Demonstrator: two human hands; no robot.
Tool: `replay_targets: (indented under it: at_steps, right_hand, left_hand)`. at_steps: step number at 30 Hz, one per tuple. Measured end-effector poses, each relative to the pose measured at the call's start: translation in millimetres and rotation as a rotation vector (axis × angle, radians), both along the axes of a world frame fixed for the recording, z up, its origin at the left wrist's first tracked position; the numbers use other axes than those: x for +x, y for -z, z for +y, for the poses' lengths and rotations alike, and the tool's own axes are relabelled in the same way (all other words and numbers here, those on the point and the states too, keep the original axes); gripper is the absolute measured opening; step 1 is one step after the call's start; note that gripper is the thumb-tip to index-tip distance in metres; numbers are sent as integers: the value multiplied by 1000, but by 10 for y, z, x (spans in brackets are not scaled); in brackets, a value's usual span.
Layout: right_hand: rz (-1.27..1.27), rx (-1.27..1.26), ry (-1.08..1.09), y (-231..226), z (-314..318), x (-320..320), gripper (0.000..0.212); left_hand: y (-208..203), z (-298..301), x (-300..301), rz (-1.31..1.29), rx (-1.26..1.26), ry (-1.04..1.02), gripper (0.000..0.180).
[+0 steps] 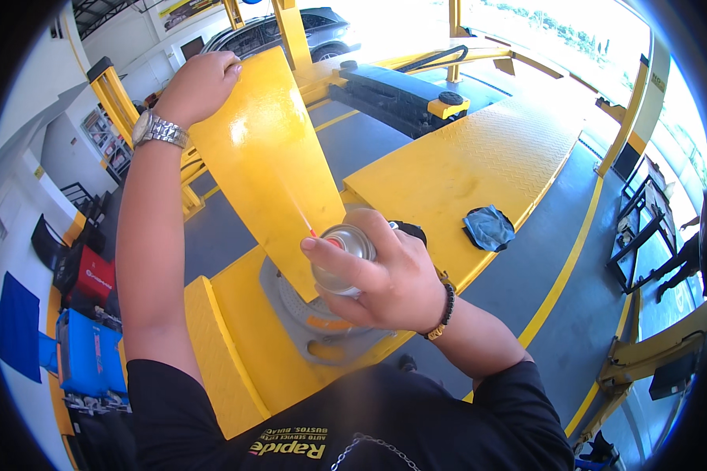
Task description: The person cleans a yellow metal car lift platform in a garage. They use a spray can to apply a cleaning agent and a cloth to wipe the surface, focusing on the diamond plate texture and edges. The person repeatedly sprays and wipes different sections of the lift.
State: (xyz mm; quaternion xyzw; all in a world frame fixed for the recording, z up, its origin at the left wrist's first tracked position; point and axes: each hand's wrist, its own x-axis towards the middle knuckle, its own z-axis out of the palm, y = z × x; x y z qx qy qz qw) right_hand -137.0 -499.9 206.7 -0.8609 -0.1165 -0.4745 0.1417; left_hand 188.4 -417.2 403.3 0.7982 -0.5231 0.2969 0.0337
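My left hand grips the top left edge of a yellow metal plate, holding it tilted up. Its face is glossy and wet-looking near the top. In my right hand is a spray can, with the index finger on its red nozzle. A thin pale streak of spray runs from the nozzle onto the plate. The plate's lower end stands at a grey round turntable with a slot, set in the yellow ramp. My right hand partly hides the can and the turntable.
A blue-grey cloth lies on the yellow ramp at right. Beyond it is a black and yellow lift jack. A blue tool cart stands at left, a black metal stand at right. A person is at the far right.
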Motion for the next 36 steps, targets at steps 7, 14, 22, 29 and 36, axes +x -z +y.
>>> replay_targets:
  at_steps: [7, 14, 22, 29, 36]
  right_hand:
    - [-26, 61, -144, 65, 197, 49, 72]
    - [123, 111, -91, 326, 205, -95, 66]
    - [233, 215, 67, 817, -133, -341, 65]
    - [-75, 236, -61, 371, -320, -309, 68]
    - [12, 544, 231, 792, -1300, -280, 78]
  left_hand:
    - [142, -23, 91, -98, -95, 50, 43]
    - [424, -59, -151, -367, -165, -138, 47]
    - [692, -47, 106, -642, -266, -124, 52]
    - [740, -74, -24, -608, -186, -184, 54]
    - [744, 9, -25, -728, -134, -177, 66]
